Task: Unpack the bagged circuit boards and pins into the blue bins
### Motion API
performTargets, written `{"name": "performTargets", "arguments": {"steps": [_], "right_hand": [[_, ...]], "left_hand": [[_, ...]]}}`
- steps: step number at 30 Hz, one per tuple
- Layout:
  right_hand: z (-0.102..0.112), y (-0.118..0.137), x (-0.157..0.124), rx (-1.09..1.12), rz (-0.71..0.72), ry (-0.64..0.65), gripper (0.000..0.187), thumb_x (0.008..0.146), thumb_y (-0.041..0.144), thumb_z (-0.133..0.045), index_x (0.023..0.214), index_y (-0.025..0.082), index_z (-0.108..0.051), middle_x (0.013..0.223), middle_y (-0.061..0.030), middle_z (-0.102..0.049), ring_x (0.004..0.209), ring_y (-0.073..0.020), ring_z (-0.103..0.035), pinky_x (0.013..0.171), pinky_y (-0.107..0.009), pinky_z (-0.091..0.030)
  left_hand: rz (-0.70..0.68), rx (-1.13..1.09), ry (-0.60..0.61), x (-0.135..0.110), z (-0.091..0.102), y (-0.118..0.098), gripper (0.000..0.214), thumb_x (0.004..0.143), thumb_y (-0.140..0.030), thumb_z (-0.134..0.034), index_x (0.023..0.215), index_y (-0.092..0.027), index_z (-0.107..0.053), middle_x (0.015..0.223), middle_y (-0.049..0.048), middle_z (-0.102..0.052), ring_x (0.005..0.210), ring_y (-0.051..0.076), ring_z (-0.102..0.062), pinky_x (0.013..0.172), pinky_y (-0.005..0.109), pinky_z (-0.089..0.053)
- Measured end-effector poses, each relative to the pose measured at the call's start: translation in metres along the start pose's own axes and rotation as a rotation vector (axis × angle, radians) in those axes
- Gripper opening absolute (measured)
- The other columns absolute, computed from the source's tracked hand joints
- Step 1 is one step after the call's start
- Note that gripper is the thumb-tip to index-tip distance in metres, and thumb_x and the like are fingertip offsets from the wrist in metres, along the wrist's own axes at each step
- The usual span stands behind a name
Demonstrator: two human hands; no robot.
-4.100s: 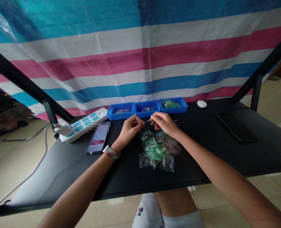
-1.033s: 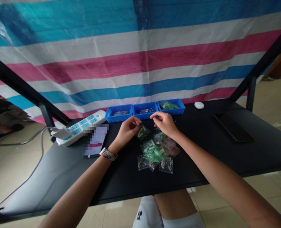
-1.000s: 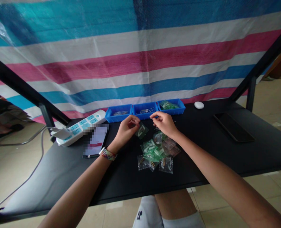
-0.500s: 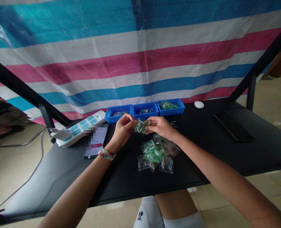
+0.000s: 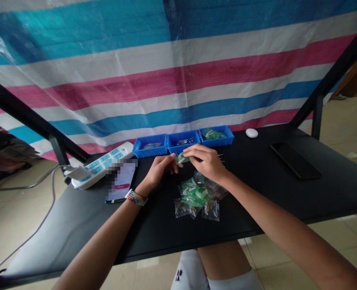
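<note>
Between my hands, above the black table, is a small clear plastic bag (image 5: 182, 158) with pale green pieces inside. My left hand (image 5: 161, 170) grips the bag's left end, thumb on top and fingers beneath. From the right, my right hand (image 5: 207, 162) closes over the other end, its fingers covering part of the bag. Below the hands lies a pile of plastic bags with green pieces (image 5: 196, 191). Small clear bags with brass-coloured pins (image 5: 211, 210) lie at its front edge. A few loose metal pins (image 5: 221, 158) rest behind my right hand.
Three blue bins stand along the back: the left bin (image 5: 149, 152), the middle bin with metal pins (image 5: 182, 148) and the right bin with green bags (image 5: 217, 141). A power strip (image 5: 102, 166) and a lit phone (image 5: 122, 181) are left; a dark phone (image 5: 295, 160) and white oval object (image 5: 251, 133) are right.
My right hand has turned over the bag, its fingers now covering more of it. My left fingers have shifted beneath the bag, which now looks flatter and narrower.
</note>
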State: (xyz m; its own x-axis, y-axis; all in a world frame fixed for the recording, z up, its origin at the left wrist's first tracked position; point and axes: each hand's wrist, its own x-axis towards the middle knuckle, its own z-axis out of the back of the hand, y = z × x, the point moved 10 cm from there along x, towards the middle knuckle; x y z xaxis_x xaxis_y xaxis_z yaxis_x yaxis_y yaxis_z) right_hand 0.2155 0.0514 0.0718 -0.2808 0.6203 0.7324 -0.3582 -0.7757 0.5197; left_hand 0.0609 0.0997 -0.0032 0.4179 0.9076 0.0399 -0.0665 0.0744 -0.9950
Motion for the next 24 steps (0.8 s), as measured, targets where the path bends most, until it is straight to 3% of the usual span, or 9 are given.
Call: {"name": "performTargets", "arguments": {"steps": [3, 6, 8, 11, 15, 17, 20, 24], "right_hand": [[-0.006, 0.001, -0.001, -0.050, 0.040, 0.057, 0.030, 0.094, 0.006, -0.056, 0.102, 0.025, -0.078, 0.126, -0.0061, -0.075, 0.120, -0.0221, -0.068, 0.108, -0.044, -0.056], [-0.005, -0.004, 0.000, -0.040, -0.006, 0.041, 0.037, 0.091, 0.001, -0.051, 0.098, 0.025, -0.078, 0.134, -0.0052, -0.072, 0.130, -0.0231, -0.064, 0.113, -0.046, -0.052], [0.000, -0.012, 0.002, 0.034, -0.094, -0.013, 0.037, 0.091, 0.003, -0.050, 0.099, 0.025, -0.078, 0.133, -0.0059, -0.072, 0.127, -0.0230, -0.067, 0.111, -0.045, -0.054], [0.002, -0.034, 0.000, 0.256, -0.308, -0.099, 0.030, 0.094, 0.014, -0.056, 0.116, 0.024, -0.074, 0.130, -0.0089, -0.074, 0.104, -0.0217, -0.076, 0.094, -0.039, -0.063], [-0.019, -0.057, -0.009, 0.538, -0.555, -0.036, 0.050, 0.084, 0.030, -0.076, 0.132, 0.024, -0.065, 0.121, -0.0103, -0.077, 0.089, -0.0207, -0.078, 0.082, -0.037, -0.067], [-0.033, -0.059, -0.013, 0.632, -0.606, 0.035, 0.048, 0.081, 0.032, -0.080, 0.126, 0.022, -0.068, 0.110, -0.0080, -0.079, 0.088, -0.0210, -0.078, 0.078, -0.036, -0.068], [-0.042, -0.057, -0.017, 0.673, -0.622, 0.079, 0.028, 0.080, 0.034, -0.078, 0.105, 0.020, -0.074, 0.095, -0.0043, -0.078, 0.084, -0.0203, -0.076, 0.069, -0.033, -0.069], [-0.030, -0.063, -0.013, 0.625, -0.608, -0.018, 0.026, 0.080, 0.038, -0.078, 0.098, 0.020, -0.075, 0.090, -0.0037, -0.075, 0.079, -0.0199, -0.074, 0.061, -0.032, -0.068]], "left_hand": [[-0.044, 0.037, -0.036, 0.000, 0.003, -0.005, 0.035, 0.090, -0.048, -0.070, 0.084, -0.014, -0.075, 0.070, 0.0064, -0.072, 0.063, 0.016, -0.063, 0.061, 0.026, -0.048], [-0.087, 0.076, -0.088, -0.001, 0.007, -0.012, 0.029, 0.089, -0.044, -0.073, 0.082, -0.015, -0.073, 0.069, 0.0045, -0.071, 0.063, 0.015, -0.062, 0.061, 0.026, -0.048], [-0.113, 0.098, -0.121, -0.001, 0.010, -0.016, 0.029, 0.088, -0.043, -0.074, 0.079, -0.016, -0.072, 0.067, 0.0036, -0.070, 0.061, 0.014, -0.061, 0.060, 0.026, -0.047], [-0.140, 0.121, -0.151, -0.002, 0.011, -0.020, 0.029, 0.088, -0.044, -0.074, 0.080, -0.015, -0.072, 0.066, 0.0033, -0.070, 0.060, 0.014, -0.060, 0.059, 0.026, -0.047], [-0.150, 0.130, -0.139, -0.003, 0.008, -0.020, 0.030, 0.088, -0.045, -0.075, 0.089, -0.015, -0.076, 0.068, 0.0042, -0.072, 0.062, 0.015, -0.063, 0.059, 0.026, -0.049], [-0.151, 0.129, -0.133, -0.004, 0.005, -0.021, 0.031, 0.087, -0.045, -0.077, 0.092, -0.015, -0.077, 0.069, 0.0043, -0.073, 0.062, 0.016, -0.064, 0.060, 0.027, -0.050], [-0.157, 0.108, -0.138, -0.006, 0.002, -0.024, 0.029, 0.083, -0.043, -0.080, 0.091, -0.015, -0.076, 0.072, 0.0039, -0.073, 0.065, 0.016, -0.066, 0.065, 0.028, -0.053], [-0.175, 0.089, -0.161, -0.005, 0.003, -0.024, 0.028, 0.085, -0.042, -0.079, 0.089, -0.016, -0.070, 0.073, 0.0019, -0.070, 0.065, 0.015, -0.065, 0.065, 0.027, -0.052]]}}
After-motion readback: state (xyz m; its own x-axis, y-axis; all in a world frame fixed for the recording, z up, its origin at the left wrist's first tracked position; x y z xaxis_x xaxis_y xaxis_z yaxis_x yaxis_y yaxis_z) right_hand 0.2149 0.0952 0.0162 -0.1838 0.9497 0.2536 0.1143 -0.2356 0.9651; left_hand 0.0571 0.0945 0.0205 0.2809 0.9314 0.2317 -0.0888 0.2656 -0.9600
